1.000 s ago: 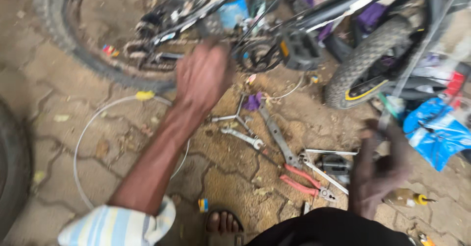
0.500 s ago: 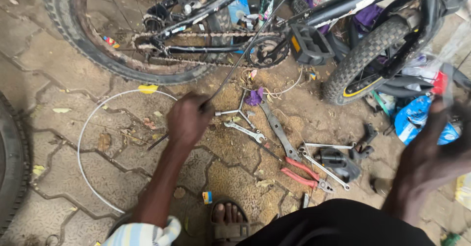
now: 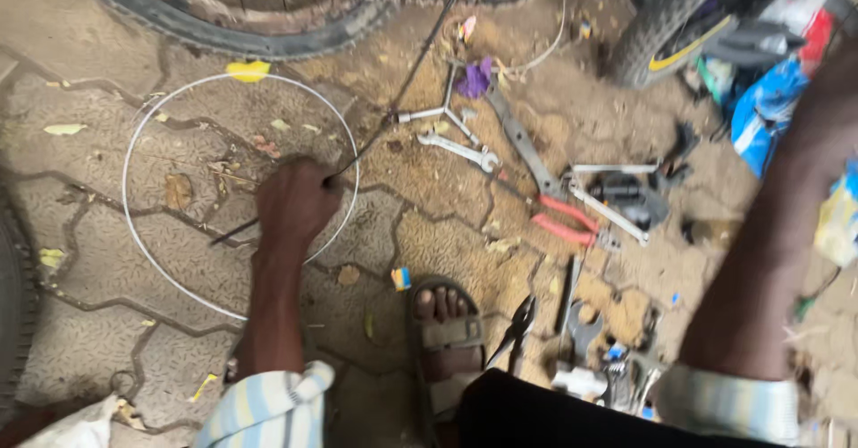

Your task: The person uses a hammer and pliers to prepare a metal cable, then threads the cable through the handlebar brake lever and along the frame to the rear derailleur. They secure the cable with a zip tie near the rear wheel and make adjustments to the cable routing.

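My left hand is closed around a thin black cable that runs up and to the right toward the bicycle wheel at the top. A short end of the cable sticks out to the left of my fist. Beneath that hand a white cable loop lies in a circle on the paving. My right forearm reaches up along the right edge; its hand is out of view. My sandalled foot rests at the bottom centre.
Tools lie scattered on the paving: a Y-shaped wrench, an open-end spanner, red-handled pliers, black pliers, metal parts. A second tyre and blue plastic bags are at upper right. Another tyre stands at left.
My left hand has drawn down and left from the bicycle frame, pulling the black cable with it. My right hand has moved off to the right, out of the frame.
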